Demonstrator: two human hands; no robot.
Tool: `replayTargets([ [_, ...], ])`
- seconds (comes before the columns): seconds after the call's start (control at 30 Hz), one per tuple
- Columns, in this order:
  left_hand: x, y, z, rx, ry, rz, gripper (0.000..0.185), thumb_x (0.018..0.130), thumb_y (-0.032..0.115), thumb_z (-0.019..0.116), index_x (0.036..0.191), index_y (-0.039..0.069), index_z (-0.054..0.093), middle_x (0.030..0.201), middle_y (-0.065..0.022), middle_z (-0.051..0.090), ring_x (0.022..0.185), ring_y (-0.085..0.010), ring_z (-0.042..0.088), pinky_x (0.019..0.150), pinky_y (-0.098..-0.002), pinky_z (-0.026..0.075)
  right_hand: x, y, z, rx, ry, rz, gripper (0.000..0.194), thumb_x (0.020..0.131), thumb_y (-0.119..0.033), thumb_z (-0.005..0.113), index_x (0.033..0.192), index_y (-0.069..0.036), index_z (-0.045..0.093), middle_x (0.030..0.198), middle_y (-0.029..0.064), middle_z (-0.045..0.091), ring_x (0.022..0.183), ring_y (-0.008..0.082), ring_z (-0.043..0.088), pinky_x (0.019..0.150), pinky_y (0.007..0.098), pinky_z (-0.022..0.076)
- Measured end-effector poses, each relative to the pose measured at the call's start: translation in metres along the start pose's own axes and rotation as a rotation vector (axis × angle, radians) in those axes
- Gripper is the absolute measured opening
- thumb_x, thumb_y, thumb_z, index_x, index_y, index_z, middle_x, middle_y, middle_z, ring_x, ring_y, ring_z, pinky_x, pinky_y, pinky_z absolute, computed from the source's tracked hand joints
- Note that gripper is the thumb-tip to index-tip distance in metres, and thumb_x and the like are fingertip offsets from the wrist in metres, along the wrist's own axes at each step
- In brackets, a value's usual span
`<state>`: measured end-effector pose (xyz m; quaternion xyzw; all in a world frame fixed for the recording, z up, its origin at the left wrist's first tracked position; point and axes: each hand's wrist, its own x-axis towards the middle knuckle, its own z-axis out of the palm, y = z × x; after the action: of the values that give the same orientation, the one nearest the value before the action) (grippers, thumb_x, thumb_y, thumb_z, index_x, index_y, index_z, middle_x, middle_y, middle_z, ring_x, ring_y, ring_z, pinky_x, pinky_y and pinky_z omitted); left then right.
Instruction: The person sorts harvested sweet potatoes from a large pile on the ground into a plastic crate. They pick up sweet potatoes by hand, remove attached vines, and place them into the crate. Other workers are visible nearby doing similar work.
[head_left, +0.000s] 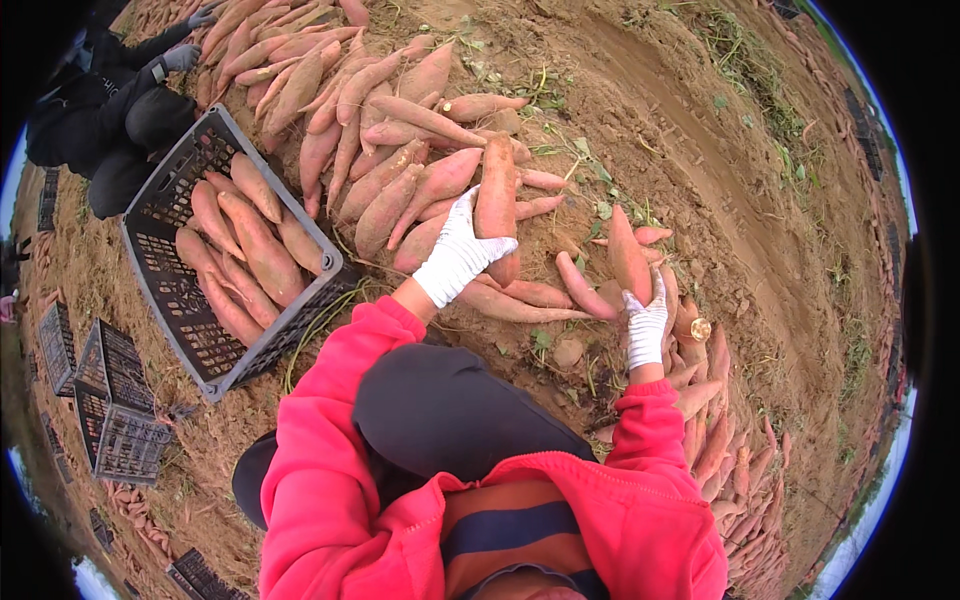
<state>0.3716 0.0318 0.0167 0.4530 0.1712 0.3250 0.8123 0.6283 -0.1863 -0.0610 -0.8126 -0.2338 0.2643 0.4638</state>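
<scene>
My left hand (460, 249), in a white knit glove, grips a long, thick sweet potato (496, 187) that stands nearly upright over the pile. My right hand (646, 322), gloved the same way, is closed round a shorter, pointed sweet potato (628, 251). Between the hands, a slim curved sweet potato (583, 289) lies on the soil. To the left of my left hand, a black plastic crate (289, 360) holds several sweet potatoes (262, 251). The palms and the undersides of both held roots are hidden.
A heap of sweet potatoes (390, 112) stretches away beyond my hands, and another row (720, 442) runs down the right. A co-worker (112, 112) in dark clothes crouches behind the crate. Other black crates (124, 405) stand at far left. Tyre ruts (675, 120) mark the soil.
</scene>
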Motion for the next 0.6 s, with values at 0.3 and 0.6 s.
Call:
replayTargets([
  [0.3,-0.02,-0.015,-0.018,1.09,0.416,0.369,0.076,0.068,0.021,0.085,0.127,0.003,0.04,0.118,-0.0148,0.054,0.106,-0.0291,0.056,0.094,-0.0392,0.047,0.005,0.048,-0.005,-0.115,-0.027,-0.131,0.072,0.078,0.004,0.065,0.145,0.0,0.037,0.142,0.0167,0.046,0.13,0.0258,0.046,0.111,0.0314,0.0349],
  [0.6,-0.01,-0.006,-0.024,0.719,0.34,-0.117,0.082,0.072,0.041,0.077,0.135,0.004,0.038,0.13,-0.0144,0.051,0.115,-0.0257,0.053,0.097,-0.0396,0.045,-0.017,-0.009,0.003,-0.249,0.089,-0.345,0.056,0.087,0.0,0.06,0.14,0.002,0.043,0.139,0.0175,0.049,0.128,0.0263,0.048,0.109,0.033,0.0373],
])
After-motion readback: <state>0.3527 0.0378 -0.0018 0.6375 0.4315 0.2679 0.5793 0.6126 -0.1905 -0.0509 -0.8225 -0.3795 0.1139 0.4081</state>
